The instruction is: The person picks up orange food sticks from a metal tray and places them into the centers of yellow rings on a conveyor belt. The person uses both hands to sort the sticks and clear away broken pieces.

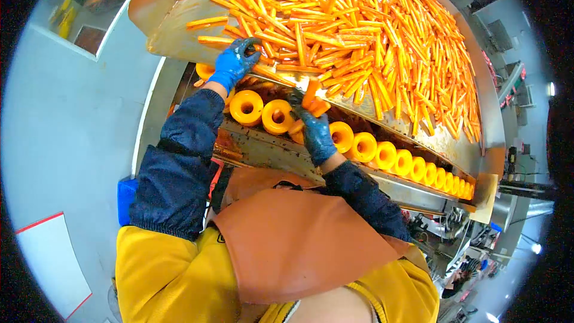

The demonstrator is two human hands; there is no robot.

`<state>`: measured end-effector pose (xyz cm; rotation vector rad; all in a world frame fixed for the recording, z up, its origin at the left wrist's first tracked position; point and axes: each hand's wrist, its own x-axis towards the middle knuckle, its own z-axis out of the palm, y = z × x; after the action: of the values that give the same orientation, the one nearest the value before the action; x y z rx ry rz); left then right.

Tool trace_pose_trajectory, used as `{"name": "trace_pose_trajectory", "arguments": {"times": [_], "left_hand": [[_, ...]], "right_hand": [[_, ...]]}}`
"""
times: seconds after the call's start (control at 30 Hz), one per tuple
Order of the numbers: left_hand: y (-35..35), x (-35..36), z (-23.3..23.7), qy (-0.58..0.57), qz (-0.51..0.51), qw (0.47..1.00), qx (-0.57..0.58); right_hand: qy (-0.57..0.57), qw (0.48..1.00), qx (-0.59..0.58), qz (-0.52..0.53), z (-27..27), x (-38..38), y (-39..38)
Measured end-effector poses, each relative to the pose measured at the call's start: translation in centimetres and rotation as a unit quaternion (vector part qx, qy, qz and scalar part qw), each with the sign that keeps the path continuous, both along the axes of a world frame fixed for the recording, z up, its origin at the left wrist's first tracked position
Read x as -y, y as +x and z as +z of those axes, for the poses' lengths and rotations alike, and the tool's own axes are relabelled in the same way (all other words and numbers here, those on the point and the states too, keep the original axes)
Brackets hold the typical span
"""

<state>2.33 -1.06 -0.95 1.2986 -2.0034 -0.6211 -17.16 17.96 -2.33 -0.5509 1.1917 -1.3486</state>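
My left hand (237,62), in a blue glove with dark wet fingers, is at the near edge of a large heap of orange carrot sticks (359,30). Its fingers are curled, and a carrot stick (273,76) pokes out from under them. My right hand (317,134), gloved the same way, is closed around a small bunch of carrot sticks (313,100) that stand up past the fingers. It hovers over a row of yellow ring-shaped cups (246,107), partly covering some of them. Another orange piece shows by the right hand's lower fingers.
The heap lies on a metal tray (173,31) with a raised rim. A metal ledge (269,151) runs along my side of the cups. Blue-grey floor (78,125) lies to the left, with a blue bin (127,201) near my elbow. Equipment stands at right.
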Motion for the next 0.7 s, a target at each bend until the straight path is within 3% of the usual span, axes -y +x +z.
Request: {"name": "trace_pose_trajectory", "arguments": {"times": [0.03, 0.07, 0.1, 0.13, 0.17, 0.23, 0.27, 0.37, 0.47, 0.53, 0.6, 0.63, 0.67, 0.7], "left_hand": [[0.0, -0.2, 0.0, -0.011, 0.0, 0.999, 0.031], [0.1, -0.3, 0.0, -0.008, 0.003, 1.0, 0.03], [0.1, -0.1, -0.2, -0.007, -0.003, 1.0, 0.026], [0.1, 0.1, -0.2, -0.008, -0.008, 1.0, 0.023], [0.1, 0.0, -0.3, -0.007, -0.004, 1.0, 0.009], [0.1, -0.2, 0.1, 0.002, -0.004, 1.0, 0.018], [0.1, -0.2, 0.3, 0.009, -0.006, 1.0, 0.026], [0.0, -0.4, 0.3, 0.015, -0.003, 1.0, -0.002], [0.2, -0.4, 0.3, 0.012, -0.015, 1.0, -0.013], [0.6, -0.1, 0.2, 0.025, -0.014, 1.0, -0.006], [0.4, 0.2, -0.2, 0.053, -0.012, 0.999, 0.0], [0.8, 1.3, -2.5, 0.047, -0.03, 0.998, -0.031], [1.2, 2.3, -4.0, 0.021, -0.055, 0.997, -0.051], [0.9, 1.5, -2.8, 0.074, -0.058, 0.99, -0.102]], "right_hand": [[0.015, 0.994, -0.106, 0.017, 1.5, -0.4, -0.8], [-0.039, 0.994, -0.105, 0.012, 0.8, 0.1, -1.2], [-0.118, 0.953, -0.278, 0.024, 1.0, 0.5, -1.5], [-0.194, 0.876, -0.44, 0.035, 1.9, 1.0, -1.5], [-0.194, 0.876, -0.44, 0.036, 3.0, 1.5, -1.5], [-0.211, 0.643, -0.716, 0.17, 6.8, 2.4, -0.8], [-0.212, 0.643, -0.716, 0.169, 7.0, 2.8, 0.0], [-0.191, 0.502, -0.792, 0.292, 5.5, 4.7, 3.9], [-0.223, 0.49, -0.77, 0.342, 3.9, 4.6, 5.3], [-0.246, 0.508, -0.752, 0.34, 5.5, 4.6, 5.0], [-0.233, 0.583, -0.703, 0.335, 6.7, 4.9, 3.7], [-0.173, 0.615, -0.693, 0.333, 6.4, 5.4, 4.0], [-0.149, 0.595, -0.699, 0.368, 6.8, 5.9, 4.4], [-0.161, 0.554, -0.694, 0.431, 8.8, 6.1, 4.7]]}}
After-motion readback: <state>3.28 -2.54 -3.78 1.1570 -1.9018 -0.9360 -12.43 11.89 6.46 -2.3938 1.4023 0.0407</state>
